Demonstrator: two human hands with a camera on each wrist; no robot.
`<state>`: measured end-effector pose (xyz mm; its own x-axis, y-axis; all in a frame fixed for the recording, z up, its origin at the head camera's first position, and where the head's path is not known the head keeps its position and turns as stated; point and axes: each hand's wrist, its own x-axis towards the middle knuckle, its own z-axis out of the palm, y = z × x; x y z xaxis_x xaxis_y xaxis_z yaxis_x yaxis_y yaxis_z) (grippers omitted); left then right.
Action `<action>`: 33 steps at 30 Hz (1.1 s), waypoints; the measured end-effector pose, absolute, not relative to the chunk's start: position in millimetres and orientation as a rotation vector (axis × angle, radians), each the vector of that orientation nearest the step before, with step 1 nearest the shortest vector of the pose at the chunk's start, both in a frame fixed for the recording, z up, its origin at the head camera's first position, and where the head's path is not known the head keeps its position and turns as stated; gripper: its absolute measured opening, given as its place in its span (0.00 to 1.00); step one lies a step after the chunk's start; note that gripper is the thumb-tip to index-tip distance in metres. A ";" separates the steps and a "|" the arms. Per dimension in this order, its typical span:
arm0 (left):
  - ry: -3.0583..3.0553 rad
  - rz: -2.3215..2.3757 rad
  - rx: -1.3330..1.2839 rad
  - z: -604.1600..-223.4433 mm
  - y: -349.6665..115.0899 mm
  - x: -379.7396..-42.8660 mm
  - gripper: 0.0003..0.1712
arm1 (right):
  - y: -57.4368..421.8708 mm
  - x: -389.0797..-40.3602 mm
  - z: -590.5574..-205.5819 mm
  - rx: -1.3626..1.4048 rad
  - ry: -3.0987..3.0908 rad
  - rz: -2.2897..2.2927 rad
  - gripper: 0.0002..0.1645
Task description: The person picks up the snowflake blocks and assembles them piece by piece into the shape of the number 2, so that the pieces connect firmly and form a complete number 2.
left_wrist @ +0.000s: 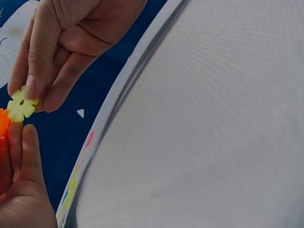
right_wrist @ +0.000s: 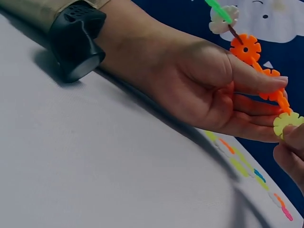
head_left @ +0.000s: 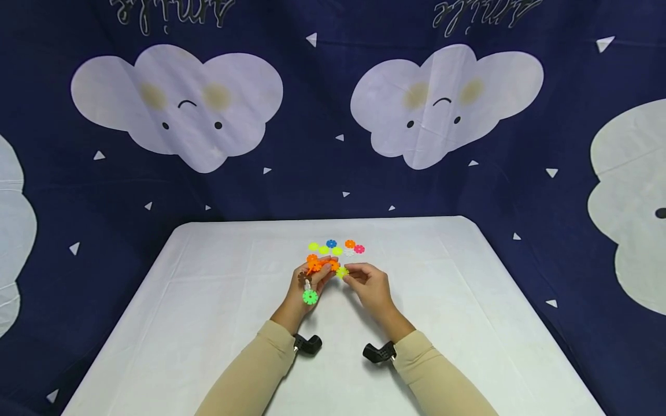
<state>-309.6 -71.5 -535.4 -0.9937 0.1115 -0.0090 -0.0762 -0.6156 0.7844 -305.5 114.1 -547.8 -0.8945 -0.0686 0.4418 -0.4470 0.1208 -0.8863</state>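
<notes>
My left hand point(head_left: 295, 293) holds a chain of joined snowflake discs, with its thumb over the orange discs point(right_wrist: 245, 49). Beyond these, the chain runs through a brown disc point(head_left: 303, 278) and a white disc point(right_wrist: 224, 20) to a green disc point(head_left: 310, 297) that hangs over the wrist. My right hand point(head_left: 373, 289) pinches a yellow disc point(left_wrist: 21, 108) between thumb and fingers. That disc meets the orange end of the chain at its edge; whether their slots are locked cannot be told.
Just beyond the hands, loose discs lie on the white table point(head_left: 218, 323): several yellow ones point(head_left: 313, 246), a blue one point(head_left: 331, 244), an orange one point(head_left: 350, 244), a pink one point(head_left: 359, 249) and a white one point(head_left: 350, 252). A dark blue cloud-print cloth point(head_left: 312, 115) hangs behind.
</notes>
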 end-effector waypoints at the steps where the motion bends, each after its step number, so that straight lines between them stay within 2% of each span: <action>1: 1.328 2.730 0.062 -535.3 -71.5 -309.7 0.29 | 113.2 -305.2 -547.9 0.523 -2.106 1.805 0.15; 5: 1.351 2.728 0.058 -535.5 -71.5 -309.7 0.28 | 110.6 -302.6 -546.5 0.594 -2.081 1.684 0.16; 9: 1.375 2.722 0.052 -536.2 -71.3 -309.7 0.25 | 108.0 -290.9 -529.2 0.694 -2.026 1.605 0.15; 12: 1.380 2.709 0.058 -537.3 -71.7 -310.8 0.26 | 106.2 -283.7 -518.2 0.752 -1.988 1.592 0.16; 16: 1.395 2.703 0.104 -539.4 -72.0 -312.6 0.30 | 106.6 -283.4 -518.5 0.798 -1.972 1.631 0.18; 28: 1.515 2.620 0.343 -534.7 -74.0 -306.7 0.27 | 109.6 -284.3 -520.8 0.874 -1.964 1.595 0.20; 33: 1.590 2.580 0.350 -532.6 -74.7 -305.0 0.28 | 109.3 -285.5 -523.5 0.876 -1.953 1.519 0.20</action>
